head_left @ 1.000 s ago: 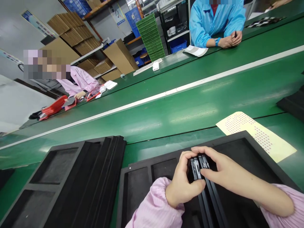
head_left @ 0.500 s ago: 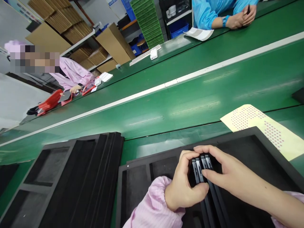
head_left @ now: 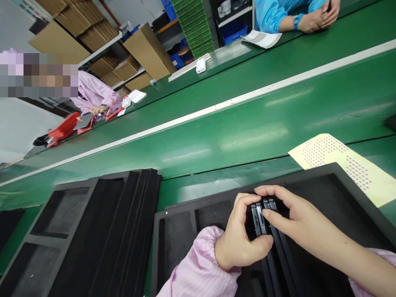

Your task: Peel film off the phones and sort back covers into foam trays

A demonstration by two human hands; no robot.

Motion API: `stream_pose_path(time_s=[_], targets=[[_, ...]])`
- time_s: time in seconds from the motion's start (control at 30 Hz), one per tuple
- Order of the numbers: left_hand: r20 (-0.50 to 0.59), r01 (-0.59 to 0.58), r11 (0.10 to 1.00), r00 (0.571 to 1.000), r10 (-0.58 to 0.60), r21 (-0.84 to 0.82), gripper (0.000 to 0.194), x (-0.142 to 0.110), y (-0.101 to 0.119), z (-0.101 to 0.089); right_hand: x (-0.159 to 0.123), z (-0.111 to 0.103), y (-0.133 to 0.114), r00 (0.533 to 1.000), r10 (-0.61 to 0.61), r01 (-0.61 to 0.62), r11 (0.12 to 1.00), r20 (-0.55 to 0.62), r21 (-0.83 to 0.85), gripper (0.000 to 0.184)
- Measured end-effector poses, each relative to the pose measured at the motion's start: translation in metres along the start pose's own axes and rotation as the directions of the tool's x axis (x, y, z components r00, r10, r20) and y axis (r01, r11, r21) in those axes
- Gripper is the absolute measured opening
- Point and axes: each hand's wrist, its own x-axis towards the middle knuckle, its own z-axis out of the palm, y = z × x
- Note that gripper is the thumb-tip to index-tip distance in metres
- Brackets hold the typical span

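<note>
Several thin, dark slab-shaped devices (head_left: 259, 220) stand on edge side by side, slots visible on their narrow near-top ends. What kind of device they are, I cannot tell. My left hand (head_left: 239, 243) wraps round the left ones, its thumb across their edges and its fingers over the far end. From the other side, my right hand (head_left: 289, 216) grips the right ones, fingertips on the far end and thumb pressed on the slotted edges. Both hands nearly meet over a black foam tray (head_left: 338, 170) with recessed compartments. The devices' lower parts are dark against it.
Stacked black foam trays (head_left: 89, 222) lean at left. A yellow sheet with rows of small dots (head_left: 359, 169) lies at right. Across the green workbench (head_left: 198, 140) sit a pink-sleeved person (head_left: 99, 93) and a blue-sleeved person (head_left: 269, 16). A white device (head_left: 201, 65) lies on the far side.
The view has shifted slightly. Both my hands keep the same grip on the devices, with hardly any movement.
</note>
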Motion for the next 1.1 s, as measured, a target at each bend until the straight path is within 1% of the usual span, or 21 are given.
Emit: stream_pose_path(time_s=[0.13,0.43,0.53,0.67,0.93,1.0,1.1], targets=[[0.003,-0.016,1.0,1.0,0.016,-0.008,0.057,-0.0007,-0.002,0.0002,0.001,-0.0007,-0.0017,0.996,0.061,-0.061,0.998,0.059,0.0,0.033],[0.003,-0.049,0.999,0.999,0.049,-0.02,0.057,-0.0001,-0.0033,0.0005,-0.007,-0.0038,-0.0005,0.988,0.058,-0.053,0.998,0.142,-0.033,0.045],[0.002,-0.049,0.999,0.999,0.049,-0.017,0.058,-0.0003,-0.0043,0.0001,-0.0069,-0.0038,-0.0024,0.991,0.048,-0.043,0.998,0.124,-0.04,0.041],[0.006,-0.05,0.999,0.999,0.05,-0.016,0.058,0.0,-0.0043,0.0,-0.0059,-0.001,-0.0035,0.997,0.004,0.0,0.999,0.072,-0.048,0.034],[0.015,-0.044,0.999,0.999,0.044,-0.009,0.058,0.0006,-0.0017,-0.0003,-0.0074,0.0043,0.0006,0.99,-0.129,0.121,0.986,-0.061,-0.116,0.024],[0.016,-0.048,0.999,0.999,0.048,-0.004,0.058,0.0005,-0.0019,-0.0004,-0.007,0.0039,0.0003,0.99,-0.127,0.12,0.986,-0.062,-0.114,0.024],[0.015,-0.046,0.999,0.999,0.046,-0.003,0.057,0.0002,-0.0023,-0.0002,-0.0059,0.0023,-0.0005,0.997,-0.074,0.071,0.994,-0.031,-0.087,0.026]])
